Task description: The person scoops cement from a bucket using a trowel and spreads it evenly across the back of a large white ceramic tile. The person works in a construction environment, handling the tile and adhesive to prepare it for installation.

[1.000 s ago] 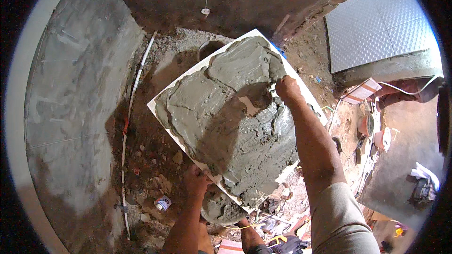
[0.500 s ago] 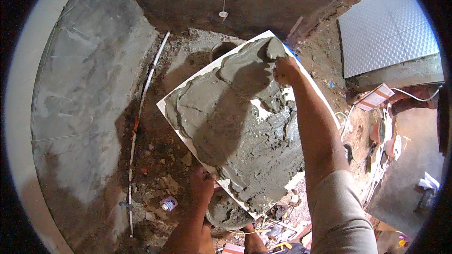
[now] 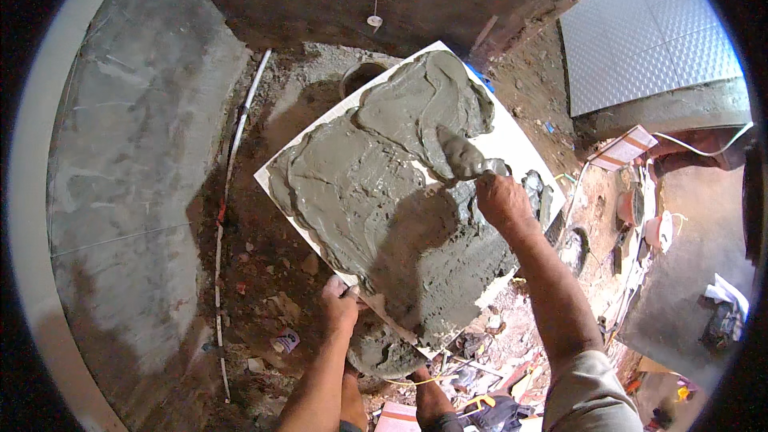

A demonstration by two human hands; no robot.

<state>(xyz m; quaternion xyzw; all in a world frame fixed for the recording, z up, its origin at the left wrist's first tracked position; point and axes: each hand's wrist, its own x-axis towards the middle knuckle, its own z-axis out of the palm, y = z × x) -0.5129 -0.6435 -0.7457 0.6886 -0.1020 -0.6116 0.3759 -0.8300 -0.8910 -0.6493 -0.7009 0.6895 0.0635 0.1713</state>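
A large square white tile [image 3: 514,146] is tilted corner-toward me, its face mostly coated with wet grey mortar [image 3: 344,180]. My right hand [image 3: 504,202] is closed around the handle of a pointed trowel [image 3: 459,154], whose mortar-smeared blade lies over the tile's right half. Bare white shows along the upper right edge, beside the trowel. At the lower left edge, my left hand [image 3: 340,308] grips the tile, thumb on top. Its other fingers are partly hidden. Beneath the near corner sits a round tub of mortar [image 3: 382,352], partly covered by the tile.
A bucket [image 3: 362,78] stands behind the tile's far edge. A long white pipe [image 3: 230,180] runs along the grey wall at left. A plumb weight [image 3: 374,22] hangs at the back wall. Textured tiles [image 3: 652,32] cover a ledge at right; rubble and cables [image 3: 632,280] lie below it.
My right hand and trowel have come from the tile's far corner toward me. Mortar near that corner is spread differently, with more white showing at right. My left hand still holds the edge.
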